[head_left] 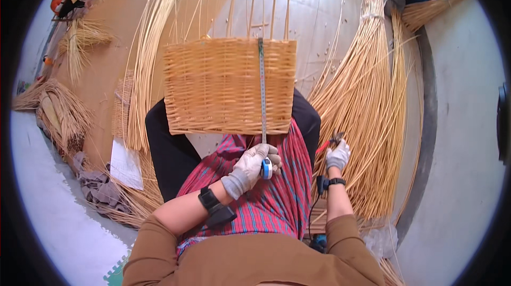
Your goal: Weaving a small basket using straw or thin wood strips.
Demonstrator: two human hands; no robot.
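Note:
A rectangular woven wicker panel (213,86) lies across my knees, with loose canes (253,3) running out past its far edge. The blade of a tape measure (266,169) stretches over the panel's right part, from the near edge to the far one. My left hand (253,164), in a pale work glove, is closed around the blue and white tape case just below the near edge. Off to the right, my gloved right hand (338,156) is closed at a pair of red-handled cutters (335,138), above the canes. Its fingers partly hide the tool.
A large bundle of long canes (362,89) is spread on the floor at my right. More canes (146,67) and a smaller woven piece (122,102) lie on the left. A white sheet (125,163) and grey cloth (101,187) are at the near left.

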